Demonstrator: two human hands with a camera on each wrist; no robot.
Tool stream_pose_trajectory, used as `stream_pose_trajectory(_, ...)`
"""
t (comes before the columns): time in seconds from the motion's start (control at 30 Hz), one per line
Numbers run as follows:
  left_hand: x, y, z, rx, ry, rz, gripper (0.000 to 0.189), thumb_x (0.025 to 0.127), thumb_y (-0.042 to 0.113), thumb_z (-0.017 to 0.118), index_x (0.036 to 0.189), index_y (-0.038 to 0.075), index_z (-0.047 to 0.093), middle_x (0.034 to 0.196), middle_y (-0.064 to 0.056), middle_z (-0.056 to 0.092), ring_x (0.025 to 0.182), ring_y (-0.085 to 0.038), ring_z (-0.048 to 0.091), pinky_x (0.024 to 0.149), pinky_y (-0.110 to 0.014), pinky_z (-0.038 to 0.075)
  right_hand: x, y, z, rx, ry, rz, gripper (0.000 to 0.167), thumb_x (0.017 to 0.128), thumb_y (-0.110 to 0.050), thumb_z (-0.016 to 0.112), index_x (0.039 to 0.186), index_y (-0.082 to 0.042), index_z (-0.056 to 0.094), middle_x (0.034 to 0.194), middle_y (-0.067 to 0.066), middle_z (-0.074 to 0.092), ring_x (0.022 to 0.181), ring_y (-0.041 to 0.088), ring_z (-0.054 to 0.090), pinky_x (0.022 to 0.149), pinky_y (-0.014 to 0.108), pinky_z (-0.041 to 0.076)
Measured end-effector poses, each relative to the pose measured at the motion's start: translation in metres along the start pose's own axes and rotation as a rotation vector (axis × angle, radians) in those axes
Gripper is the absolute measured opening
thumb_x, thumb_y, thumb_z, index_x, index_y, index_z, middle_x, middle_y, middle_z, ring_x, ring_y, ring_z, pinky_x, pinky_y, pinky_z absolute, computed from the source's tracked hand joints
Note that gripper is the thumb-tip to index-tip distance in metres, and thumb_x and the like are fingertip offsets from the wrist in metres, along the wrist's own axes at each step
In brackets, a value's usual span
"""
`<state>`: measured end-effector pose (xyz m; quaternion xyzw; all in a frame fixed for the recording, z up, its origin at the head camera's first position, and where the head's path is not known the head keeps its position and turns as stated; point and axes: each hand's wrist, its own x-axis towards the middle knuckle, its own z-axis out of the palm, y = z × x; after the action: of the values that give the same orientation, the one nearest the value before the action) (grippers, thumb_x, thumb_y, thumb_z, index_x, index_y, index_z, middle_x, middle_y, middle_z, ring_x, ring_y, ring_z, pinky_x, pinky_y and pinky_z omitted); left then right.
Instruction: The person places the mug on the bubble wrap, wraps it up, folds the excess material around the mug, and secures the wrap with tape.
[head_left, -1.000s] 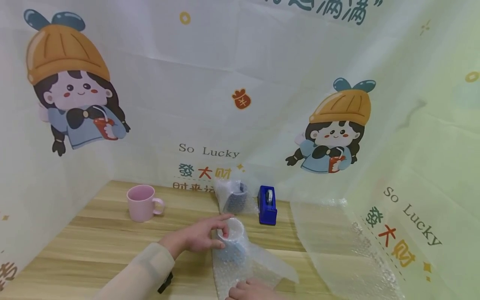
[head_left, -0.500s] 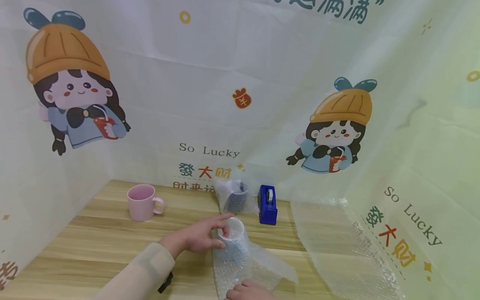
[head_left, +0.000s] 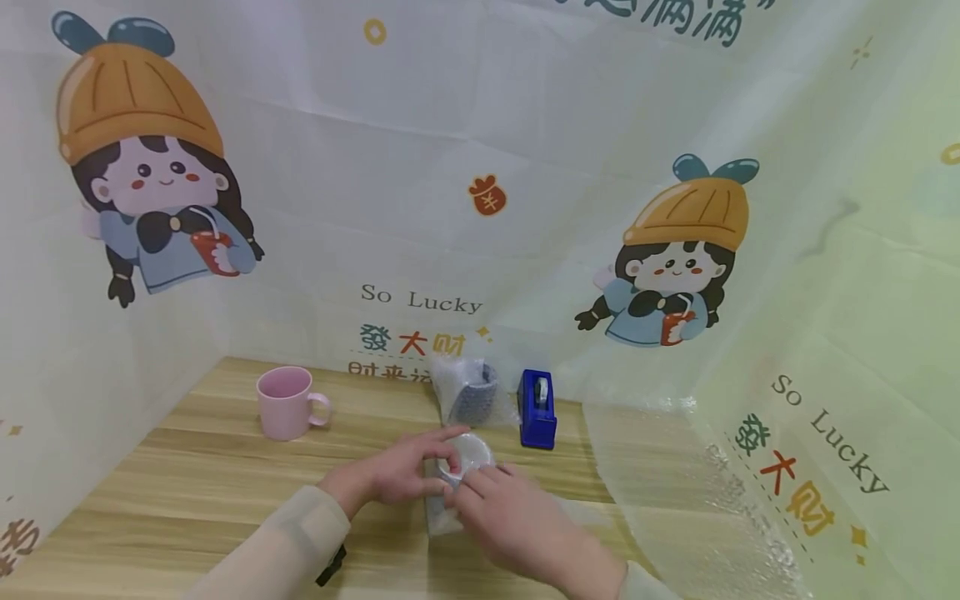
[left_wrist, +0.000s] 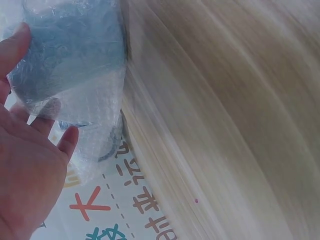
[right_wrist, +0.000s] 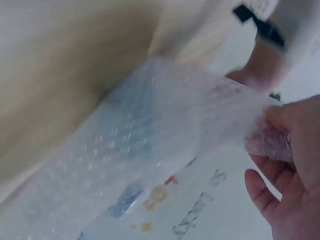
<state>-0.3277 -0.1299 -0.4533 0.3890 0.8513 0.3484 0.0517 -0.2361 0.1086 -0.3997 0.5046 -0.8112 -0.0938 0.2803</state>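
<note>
A light blue cup (left_wrist: 75, 50) in bubble wrap stands on the table, its pale round opening (head_left: 476, 450) facing up in the head view. My left hand (head_left: 401, 468) holds it by the rim, fingertips inside the opening and thumb on the outside. My right hand (head_left: 517, 517) is at the near right side of the rim, close to the left thumb. In the right wrist view, the right thumb and fingers pinch a raised end of the bubble wrap (right_wrist: 175, 110). That hand covers much of the cup in the head view.
Behind the cup stands a bubble-wrapped dark mug (head_left: 476, 396), with a blue tape dispenser (head_left: 537, 408) to its right. A pink mug (head_left: 285, 404) is at the left. A loose bubble wrap sheet (head_left: 675, 492) covers the table's right side, before a printed cloth backdrop (head_left: 420, 208).
My right hand has moved up and forward from the near table edge to the cup's rim, lifting the bubble wrap end with it. The left hand keeps its hold.
</note>
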Motion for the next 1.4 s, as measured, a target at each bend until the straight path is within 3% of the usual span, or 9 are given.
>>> stream_pose_trajectory(0.23,-0.001,0.0,0.0,0.017,0.001,-0.004,0.031,0.094,0.013,0.076,0.125,0.015,0.08,0.176,-0.017,0.039,0.159,-0.05,0.04,0.129,-0.07,0.035,0.016,0.027,0.022,0.049,0.11,0.236,0.015,0.095,-0.023,0.087,0.104,-0.027,0.077,0.098,-0.013,0.076,0.089,0.007,0.073,0.067,0.021,0.045)
stream_pose_trajectory(0.4,-0.003,-0.003,0.002,0.001,0.012,0.011,0.031,0.09,0.018,0.069,0.117,0.015,0.082,0.176,-0.015,0.042,0.158,-0.048,0.043,0.128,-0.066,0.039,0.02,0.032,0.033,0.017,0.139,0.316,0.011,0.094,-0.027,0.088,0.1,-0.023,0.079,0.093,-0.011,0.073,0.083,0.007,0.07,0.062,0.021,0.04)
stream_pose_trajectory(0.63,-0.003,-0.004,0.002,-0.084,0.006,-0.054,0.03,0.106,0.044,0.067,0.111,0.02,0.084,0.179,-0.008,0.038,0.161,-0.046,0.039,0.129,-0.067,0.036,0.021,0.037,0.038,0.05,0.122,0.409,0.019,0.093,-0.031,0.089,0.101,-0.019,0.077,0.094,-0.007,0.074,0.085,0.011,0.071,0.068,0.024,0.048)
stream_pose_trajectory(0.83,0.0,-0.002,0.003,-0.111,0.005,-0.132,0.034,0.106,0.044,0.067,0.119,0.018,0.084,0.179,-0.009,0.036,0.163,-0.047,0.034,0.131,-0.068,0.032,0.012,0.039,0.026,0.106,0.218,0.426,0.033,0.088,-0.027,0.094,0.101,-0.016,0.067,0.096,-0.001,0.065,0.09,0.02,0.063,0.077,0.034,0.054)
stream_pose_trajectory(0.93,0.003,0.0,0.002,-0.116,0.006,-0.141,0.033,0.106,0.043,0.068,0.119,0.017,0.084,0.179,-0.011,0.036,0.164,-0.049,0.033,0.131,-0.07,0.03,0.002,0.037,0.016,0.113,0.12,0.356,0.028,0.09,-0.03,0.092,0.106,-0.017,0.072,0.104,-0.002,0.071,0.099,0.02,0.066,0.082,0.037,0.055)
stream_pose_trajectory(1.07,0.004,0.0,0.002,-0.107,0.011,-0.11,0.025,0.106,0.041,0.069,0.106,0.018,0.081,0.178,-0.013,0.039,0.162,-0.051,0.035,0.13,-0.072,0.03,-0.012,0.03,0.015,0.136,-0.181,0.297,0.051,0.097,-0.045,0.083,0.139,-0.017,0.072,0.136,-0.002,0.075,0.13,0.021,0.066,0.102,0.044,0.055)
stream_pose_trajectory(1.13,0.005,0.0,0.002,-0.116,0.025,-0.101,0.031,0.104,0.039,0.072,0.121,0.014,0.078,0.166,-0.013,0.054,0.155,-0.048,0.046,0.128,-0.07,0.035,-0.017,0.026,0.018,0.133,-0.256,0.283,0.062,0.099,-0.048,0.081,0.15,-0.016,0.066,0.148,-0.001,0.071,0.14,0.023,0.063,0.109,0.047,0.053)
stream_pose_trajectory(1.3,0.005,-0.003,0.002,-0.186,0.075,-0.06,0.054,0.1,0.034,0.079,0.141,0.008,0.055,0.156,-0.016,0.061,0.152,-0.047,0.05,0.127,-0.069,0.037,-0.021,0.024,0.028,0.167,-0.226,0.291,0.066,0.095,-0.045,0.085,0.15,-0.013,0.065,0.149,0.002,0.071,0.142,0.026,0.062,0.109,0.052,0.052)
stream_pose_trajectory(1.4,0.004,-0.003,0.001,-0.208,0.086,-0.031,0.056,0.099,0.033,0.081,0.139,0.012,0.049,0.161,-0.022,0.056,0.156,-0.051,0.045,0.128,-0.073,0.034,-0.016,0.027,0.035,0.244,-0.216,0.315,0.061,0.094,-0.041,0.088,0.145,-0.014,0.067,0.146,0.003,0.072,0.143,0.028,0.062,0.11,0.056,0.05)
